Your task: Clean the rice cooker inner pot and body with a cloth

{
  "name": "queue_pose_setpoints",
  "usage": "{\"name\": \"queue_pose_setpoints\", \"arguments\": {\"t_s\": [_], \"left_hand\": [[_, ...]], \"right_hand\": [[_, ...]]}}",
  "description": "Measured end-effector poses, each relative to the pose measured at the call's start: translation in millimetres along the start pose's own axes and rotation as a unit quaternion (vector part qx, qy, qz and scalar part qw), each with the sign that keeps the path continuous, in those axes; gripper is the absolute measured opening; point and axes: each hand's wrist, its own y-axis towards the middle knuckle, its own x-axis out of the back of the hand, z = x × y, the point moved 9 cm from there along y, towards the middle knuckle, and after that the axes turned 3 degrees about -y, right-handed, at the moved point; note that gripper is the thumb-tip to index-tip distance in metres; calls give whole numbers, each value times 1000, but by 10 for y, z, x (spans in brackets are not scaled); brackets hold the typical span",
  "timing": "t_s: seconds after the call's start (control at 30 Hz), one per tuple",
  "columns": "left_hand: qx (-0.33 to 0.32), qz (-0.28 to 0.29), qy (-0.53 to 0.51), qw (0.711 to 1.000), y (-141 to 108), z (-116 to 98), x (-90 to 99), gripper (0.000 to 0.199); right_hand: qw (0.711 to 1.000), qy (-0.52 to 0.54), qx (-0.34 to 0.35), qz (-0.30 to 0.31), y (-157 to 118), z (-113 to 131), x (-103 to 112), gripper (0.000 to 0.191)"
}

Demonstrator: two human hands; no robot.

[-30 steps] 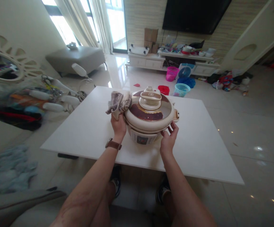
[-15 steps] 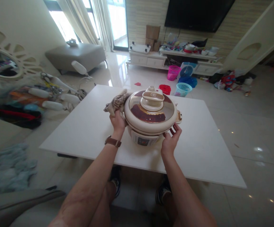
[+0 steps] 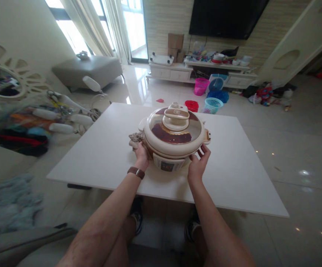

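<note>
So the big change from half a second ago is the rag [image 3: 135, 138]. It was bunched up high by the lid's rim, and now it's lower, tucked against the left side of the cooker [image 3: 168, 149]. With it down there, the cooker's left handle [image 3: 142, 124] shows. The left hand [image 3: 142, 157] has dropped a bit with it, fingers curled around the rag, though I can't see the fingertips. The right hand [image 3: 199, 163] looks about the same: thumb and fingers spread apart, touching under the rim on the near right, just below the right handle [image 3: 207, 136]. Can't tell how hard it's pressing.

Cooker's upright around the middle of the white table [image 3: 94, 148], lid [image 3: 172, 135] on, panel [image 3: 169, 165] facing the near side. There's a wide stretch of tabletop left and right of it, so loads of sideways room. The near edge is tighter, just a strip of white in front of the base, and both forearms cross it. The far edge passes behind the lid, so I can't judge the room back there.
</note>
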Motion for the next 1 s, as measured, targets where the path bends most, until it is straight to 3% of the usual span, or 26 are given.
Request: {"name": "queue_pose_setpoints", "arguments": {"t_s": [0.1, 0.2, 0.3, 0.4, 0.57, 0.63, 0.87, 1.0], "left_hand": [[24, -51, -28, 998, -106, -122, -30, 23], [-75, -24, -83, 993, -220, -433, -160, 28], [-131, -8, -83, 988, -329, -534, -183, 30], [-125, -17, -55, 991, -387, -423, -96, 27], [13, -85, -2, 996, -483, 14, 171, 26], [23, -104, -2, 994, -594, 67, 225, 29], [-171, -46, -11, 984, -1108, -405, 114, 46], [-270, 15, 32, 962, -1131, -589, 23, 47]], "right_hand": [[1000, -5, -6, -3, 6, 18, 7, 61], [1000, -10, -8, -5, 7, 33, 12, 61], [1000, -10, -11, -4, 7, 41, 7, 60], [1000, -6, -12, -2, 7, 53, 6, 59], [1000, -2, -10, -1, 2, 58, 8, 59], [1000, 0, -9, -1, 0, 51, 6, 59], [1000, 5, -4, -5, 15, 35, -1, 58], [1000, 2, 6, -4, 12, 55, -4, 57]]}}
